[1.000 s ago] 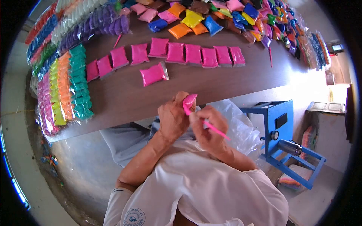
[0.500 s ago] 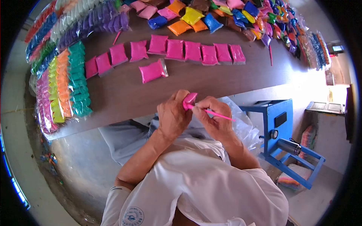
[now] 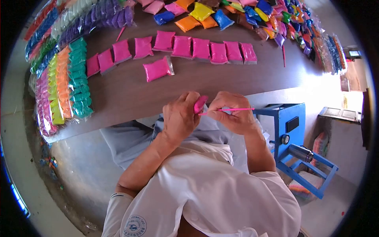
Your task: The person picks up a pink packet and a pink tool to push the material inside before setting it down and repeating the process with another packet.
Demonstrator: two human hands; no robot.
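Note:
Close to the table's front edge, my left hand [image 3: 180, 115] is wrapped round a small pink packet [image 3: 200, 104], whose top sticks out past the fingers. My right hand [image 3: 233, 112] pinches a thin pink stick [image 3: 241, 109], with one end at the packet's lower part and the other pointing right. Beyond my hands lies a single pink packet [image 3: 157, 69] with a clear end. A row of pink packets [image 3: 182, 46] stretches across the table behind it.
Bundled packets, including teal ones [image 3: 80, 79], cover the table's left side. Mixed coloured packets [image 3: 201, 12] are heaped at the back and right. A blue stool [image 3: 291, 125] stands to the right, with a metal flask [image 3: 301, 153] by it.
My right hand has moved slightly right and up, away from the packet, and the stick now lies nearly level. The packet in my left hand has turned more upright.

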